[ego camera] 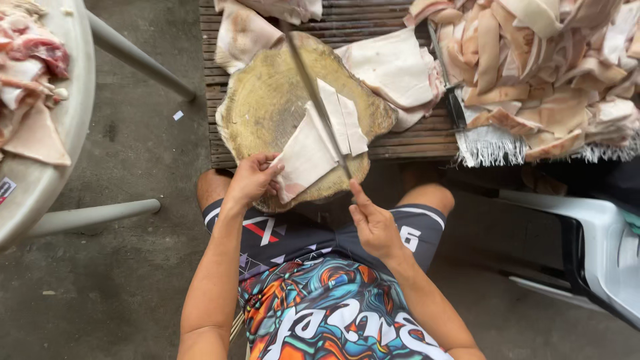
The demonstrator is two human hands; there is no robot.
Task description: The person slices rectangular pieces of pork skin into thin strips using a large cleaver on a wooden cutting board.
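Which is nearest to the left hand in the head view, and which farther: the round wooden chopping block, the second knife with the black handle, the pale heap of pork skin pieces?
From the left hand:
1. Round wooden chopping block, directly under it.
2. Second knife with the black handle, lying to the right.
3. Pale heap of pork skin pieces, far right.

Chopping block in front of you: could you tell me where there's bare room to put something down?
The chopping block is bare left of the knife. Pork skin sheet under the left hand covers its near right; the skin pile crowds the right.
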